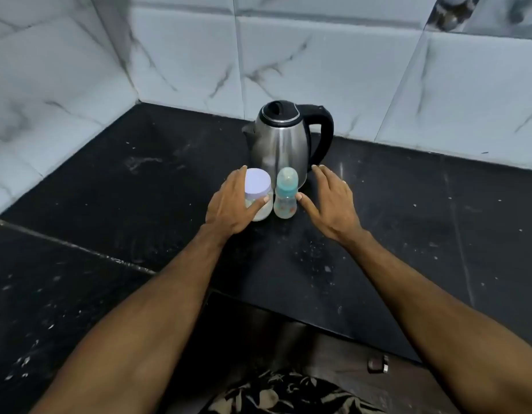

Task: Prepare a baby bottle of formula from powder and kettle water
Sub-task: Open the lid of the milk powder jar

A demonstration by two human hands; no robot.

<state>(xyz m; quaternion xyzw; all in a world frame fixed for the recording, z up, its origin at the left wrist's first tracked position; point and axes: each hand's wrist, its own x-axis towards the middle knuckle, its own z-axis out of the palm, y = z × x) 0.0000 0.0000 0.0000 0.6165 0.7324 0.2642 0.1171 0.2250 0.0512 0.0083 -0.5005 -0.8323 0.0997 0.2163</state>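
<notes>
Right now, left hand (231,201): fingers lie along the far-left side of the powder jar (258,201), thumb across its near front, so the hand wraps the jar loosely. Fingers close together, slightly curved. Right hand (330,201): fingers straight and a bit spread, thumb tip just beside the baby bottle (285,194), cannot tell if touching; nothing held.

Jar stands upright, pale lilac lid on top, whitish powder visible low inside. Bottle stands upright just right of the jar, long axis vertical, teal collar and capped teat pointing up; the two are nearly touching. Kettle (284,141) stands just behind them, steel body, black lid closed, spout pointing left, handle on the right.

All three sit on a black speckled counter (139,189), toward the far corner, with white marbled wall tiles (184,55) behind and to the left. Both forearms reach in from the near edge.
</notes>
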